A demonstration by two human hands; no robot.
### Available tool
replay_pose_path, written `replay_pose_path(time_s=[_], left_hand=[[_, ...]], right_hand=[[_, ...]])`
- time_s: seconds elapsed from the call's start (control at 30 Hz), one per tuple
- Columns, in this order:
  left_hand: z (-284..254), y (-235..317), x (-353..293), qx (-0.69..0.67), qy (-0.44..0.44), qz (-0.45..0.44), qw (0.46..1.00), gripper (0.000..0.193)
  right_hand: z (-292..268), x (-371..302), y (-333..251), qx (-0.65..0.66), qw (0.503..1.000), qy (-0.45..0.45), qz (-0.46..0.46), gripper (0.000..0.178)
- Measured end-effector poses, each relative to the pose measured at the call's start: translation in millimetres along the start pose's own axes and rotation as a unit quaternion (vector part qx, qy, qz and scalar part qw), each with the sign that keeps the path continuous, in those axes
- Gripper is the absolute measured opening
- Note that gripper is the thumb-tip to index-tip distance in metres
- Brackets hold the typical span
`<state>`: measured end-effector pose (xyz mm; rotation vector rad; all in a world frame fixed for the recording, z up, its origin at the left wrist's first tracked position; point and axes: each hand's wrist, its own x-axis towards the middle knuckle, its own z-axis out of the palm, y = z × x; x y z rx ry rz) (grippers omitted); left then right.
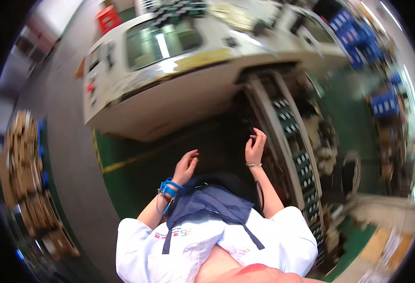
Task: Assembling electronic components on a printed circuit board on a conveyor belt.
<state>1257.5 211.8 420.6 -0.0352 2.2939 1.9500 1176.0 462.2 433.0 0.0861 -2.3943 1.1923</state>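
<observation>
My left hand [186, 168] hangs in front of my waist, its fingers loosely bent, thumb apart, with nothing seen in it. A blue wrist band [168, 187] with a cord sits on that wrist. My right hand [255, 147] is raised beside the conveyor [283, 127], fingers partly stretched, and no held thing shows. A thin bracelet [254, 165] circles the right wrist. Small dark parts with pale tops [290, 128] stand in rows along the conveyor, just right of that hand. Neither hand visibly touches anything. A dark blue apron [210, 203] lies across my lap.
A large pale machine [169, 94] with a window [164, 43] stands ahead, its opening over the conveyor's far end. Stacked cardboard [24, 155] is at the left. Blue crates [356, 37] are at the far right. A red bin [108, 19] stands behind the machine.
</observation>
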Motion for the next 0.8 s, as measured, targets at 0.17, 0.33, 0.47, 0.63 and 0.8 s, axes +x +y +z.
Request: replay_pose_path(time_s=[0.17, 0.33, 0.47, 0.63, 0.8], left_hand=[[-120.3, -30.0, -62.7, -0.009, 0.251, -0.061, 0.966, 0.029], [-188.8, -45.4, -106.6, 0.022, 0.438, -0.071, 0.896, 0.030], [-261.4, -56.2, -124.1, 0.017, 0.532, -0.052, 0.845, 0.030], [-387.5, -92.8, -100.8, 0.026, 0.573, -0.043, 0.818, 0.029], [-463.8, -317.2, -201.6, 0.107, 0.616, -0.182, 0.759, 0.040]], right_hand=[[152.5, 34.5, -97.1, 0.159, 0.972, -0.162, -0.069, 0.035], [304.4, 39.6, -48.9, 0.161, 0.958, -0.219, 0.088, 0.037], [386.3, 48.8, -20.1, 0.117, 0.851, -0.350, 0.375, 0.033], [456.8, 31.5, 60.0, 0.059, 0.917, -0.248, 0.308, 0.023], [463.9, 15.3, -137.6, -0.217, 0.896, -0.278, 0.269, 0.043]])
